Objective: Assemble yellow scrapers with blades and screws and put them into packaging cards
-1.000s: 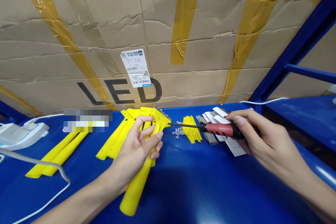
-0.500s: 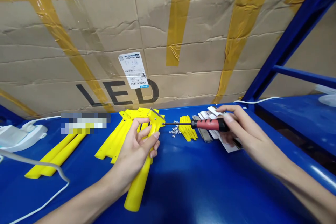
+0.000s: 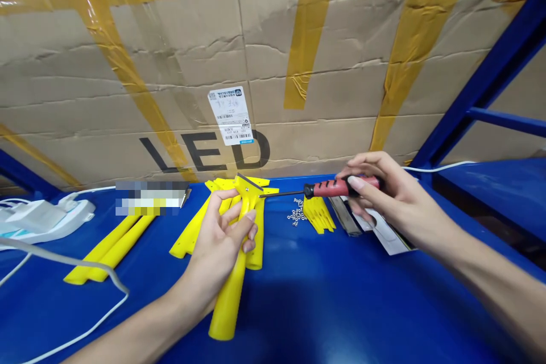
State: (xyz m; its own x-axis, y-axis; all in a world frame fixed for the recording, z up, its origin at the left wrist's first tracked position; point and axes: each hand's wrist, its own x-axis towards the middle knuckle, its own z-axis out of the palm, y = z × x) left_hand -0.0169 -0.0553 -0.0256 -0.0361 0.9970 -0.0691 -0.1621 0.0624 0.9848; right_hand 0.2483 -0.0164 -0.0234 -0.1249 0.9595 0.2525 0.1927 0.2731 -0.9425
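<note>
My left hand (image 3: 226,233) is closed round the neck of a yellow scraper (image 3: 224,313), its head tilted up and a thin metal blade edge along the top. A small screw shows on the scraper's head. In my right hand (image 3: 384,193) is a screwdriver (image 3: 328,188) with a red and black handle. Its shaft points left, and the tip meets the side of the scraper's head. Behind my left hand lie several more yellow scraper handles (image 3: 191,227). Small metal screws or nuts (image 3: 295,215) lie below the screwdriver's shaft, beside short yellow strips (image 3: 319,216).
Grey blades (image 3: 344,216) and white cards (image 3: 390,236) lie at the right. Two yellow scrapers (image 3: 111,244) rest at the left, near a white power strip (image 3: 55,222) and a loose cable (image 3: 121,287). A large taped cardboard box (image 3: 191,68) stands behind the blue table (image 3: 307,307).
The view has shifted slightly left, so everything sits further right. The screwdriver's handle has risen a little, and my right fingers have changed position on it. The left-hand hold looks the same.
</note>
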